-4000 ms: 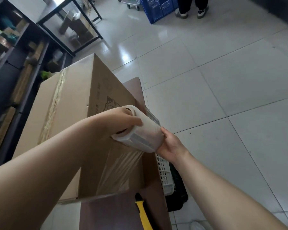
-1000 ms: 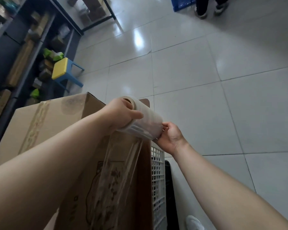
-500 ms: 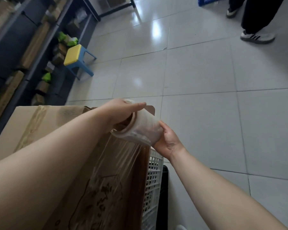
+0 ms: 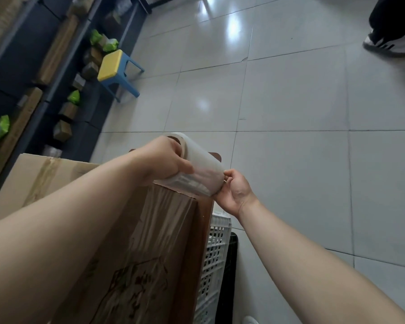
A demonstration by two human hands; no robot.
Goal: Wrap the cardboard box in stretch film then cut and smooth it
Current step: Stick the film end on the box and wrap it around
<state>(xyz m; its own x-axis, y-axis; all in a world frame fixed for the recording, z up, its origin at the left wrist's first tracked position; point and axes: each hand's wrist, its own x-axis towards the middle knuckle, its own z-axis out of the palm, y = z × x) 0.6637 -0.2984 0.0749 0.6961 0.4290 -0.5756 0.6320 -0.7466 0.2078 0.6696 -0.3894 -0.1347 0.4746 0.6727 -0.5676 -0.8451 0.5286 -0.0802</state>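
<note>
Film roll (image 4: 198, 170), long axis far-left to near-right

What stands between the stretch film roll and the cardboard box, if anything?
Nothing visible does. The left hand and right hand hold the stretch film roll at the cardboard box's top edge, with film running down its side.

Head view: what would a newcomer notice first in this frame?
Both bare arms fill the foreground: the left hand and right hand grip the two ends of a stretch film roll at centre, above a corner of the cardboard box. Clear film runs down from the roll over the box's printed side. At upper left stands a yellow-topped blue stool.
</note>
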